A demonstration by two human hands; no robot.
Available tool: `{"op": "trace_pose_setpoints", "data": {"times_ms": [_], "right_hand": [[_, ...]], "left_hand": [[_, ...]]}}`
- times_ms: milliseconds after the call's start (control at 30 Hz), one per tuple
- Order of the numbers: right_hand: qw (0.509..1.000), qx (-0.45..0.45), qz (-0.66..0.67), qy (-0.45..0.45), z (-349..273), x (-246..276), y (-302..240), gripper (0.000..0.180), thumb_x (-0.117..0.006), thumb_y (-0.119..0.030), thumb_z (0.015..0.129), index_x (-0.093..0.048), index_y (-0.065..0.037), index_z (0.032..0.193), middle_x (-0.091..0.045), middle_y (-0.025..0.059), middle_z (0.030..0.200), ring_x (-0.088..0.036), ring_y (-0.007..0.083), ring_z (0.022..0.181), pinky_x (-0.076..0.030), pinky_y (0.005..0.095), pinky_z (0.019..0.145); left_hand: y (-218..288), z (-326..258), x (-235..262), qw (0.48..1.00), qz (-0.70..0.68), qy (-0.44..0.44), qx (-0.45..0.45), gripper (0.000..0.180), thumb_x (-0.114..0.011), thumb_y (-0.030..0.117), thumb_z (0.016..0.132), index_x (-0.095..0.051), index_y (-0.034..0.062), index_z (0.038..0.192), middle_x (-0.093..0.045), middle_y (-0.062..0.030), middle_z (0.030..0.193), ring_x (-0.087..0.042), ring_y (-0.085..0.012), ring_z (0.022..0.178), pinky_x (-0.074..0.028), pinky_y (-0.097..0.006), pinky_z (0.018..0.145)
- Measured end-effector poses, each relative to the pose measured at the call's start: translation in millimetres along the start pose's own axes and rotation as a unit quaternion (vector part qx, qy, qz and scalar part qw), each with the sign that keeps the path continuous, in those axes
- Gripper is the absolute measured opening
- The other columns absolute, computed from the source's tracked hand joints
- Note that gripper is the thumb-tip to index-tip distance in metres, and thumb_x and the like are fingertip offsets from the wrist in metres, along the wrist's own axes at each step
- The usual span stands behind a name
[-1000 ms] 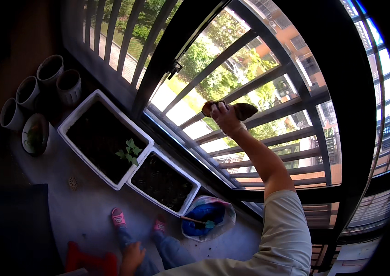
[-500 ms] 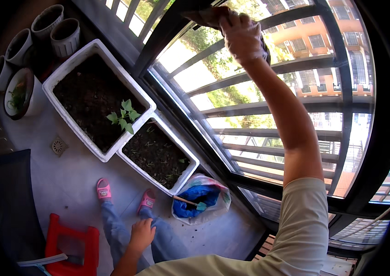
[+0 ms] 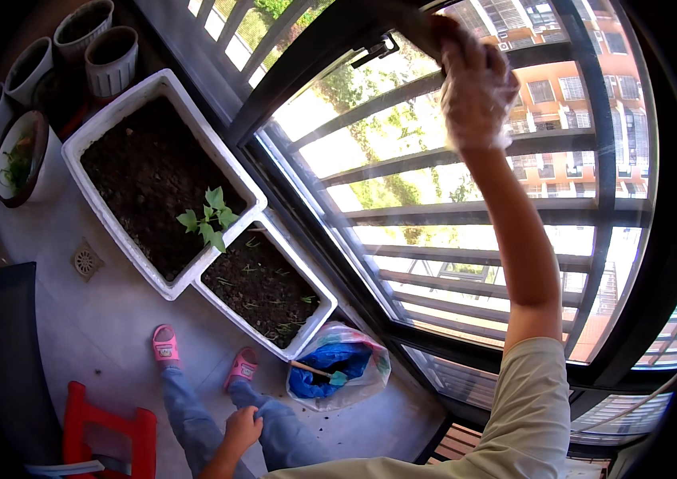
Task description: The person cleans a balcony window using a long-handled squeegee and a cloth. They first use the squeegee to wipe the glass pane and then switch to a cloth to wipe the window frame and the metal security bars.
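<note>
High up in front of the window glass (image 3: 426, 191), my right hand (image 3: 478, 100) is closed on a dark cloth (image 3: 417, 30). The cloth is blurred and its upper part merges with the dark window frame. A whitish, see-through layer like a thin glove covers that hand up to the wrist. Low down by my thigh, my left hand (image 3: 241, 429) rests with its fingers curled in, and nothing shows in it.
Two white planters (image 3: 164, 289) (image 3: 324, 313) of soil line the window, the larger with a green seedling (image 3: 209, 217). A bag (image 3: 370, 375) with a small trowel (image 3: 318, 370) lies beside them. Several pots (image 3: 111, 76), a red stool (image 3: 144, 439) and a floor drain (image 3: 86, 260) are on the left.
My right hand has moved right and slightly down across the glass with the cloth. The view has shifted a little; my left hand stays by my thigh.
</note>
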State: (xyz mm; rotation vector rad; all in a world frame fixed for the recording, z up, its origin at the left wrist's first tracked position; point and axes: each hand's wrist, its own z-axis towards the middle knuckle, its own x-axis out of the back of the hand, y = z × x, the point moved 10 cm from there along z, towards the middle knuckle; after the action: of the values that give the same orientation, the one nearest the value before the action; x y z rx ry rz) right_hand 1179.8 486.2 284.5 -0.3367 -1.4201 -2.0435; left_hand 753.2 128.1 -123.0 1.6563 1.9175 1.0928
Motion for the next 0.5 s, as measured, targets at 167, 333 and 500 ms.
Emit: {"op": "trace_pose_setpoints", "data": {"times_ms": [167,333,500], "right_hand": [[0.998,0.041,-0.043,-0.010,-24,-50,-55,0.029,-0.054,-0.019,0.079,-0.057,-0.009,0.106,-0.053,0.0100,0.112,-0.048,0.0294,0.102,-0.037,0.0428,0.081],[0.999,0.048,-0.010,0.001,-49,-95,-127,0.028,-0.055,-0.013,0.072,-0.058,-0.006,0.099,-0.048,0.0108,0.121,-0.043,0.0257,0.107,-0.037,0.0426,0.081],[0.999,-0.025,-0.024,0.032,-48,-124,-167,0.038,-0.055,-0.008,0.073,-0.053,0.004,0.109,-0.048,0.0158,0.118,-0.043,0.0275,0.108,-0.038,0.0436,0.080]], "left_hand": [[-5,60,-42,0.991,-0.133,-0.019,0.006,0.025,-0.060,0.019,0.076,-0.057,0.0023,0.094,-0.062,-0.0166,0.091,-0.059,-0.0322,0.084,-0.047,-0.040,0.074],[-32,101,-56,0.998,-0.044,-0.027,0.025,0.025,-0.059,0.017,0.076,-0.058,0.0022,0.096,-0.062,-0.0164,0.092,-0.059,-0.0318,0.086,-0.047,-0.039,0.076],[9,131,-46,0.989,-0.118,0.018,-0.091,0.026,-0.060,0.016,0.076,-0.057,0.0010,0.097,-0.061,-0.0165,0.090,-0.059,-0.0320,0.084,-0.047,-0.039,0.075]]}}
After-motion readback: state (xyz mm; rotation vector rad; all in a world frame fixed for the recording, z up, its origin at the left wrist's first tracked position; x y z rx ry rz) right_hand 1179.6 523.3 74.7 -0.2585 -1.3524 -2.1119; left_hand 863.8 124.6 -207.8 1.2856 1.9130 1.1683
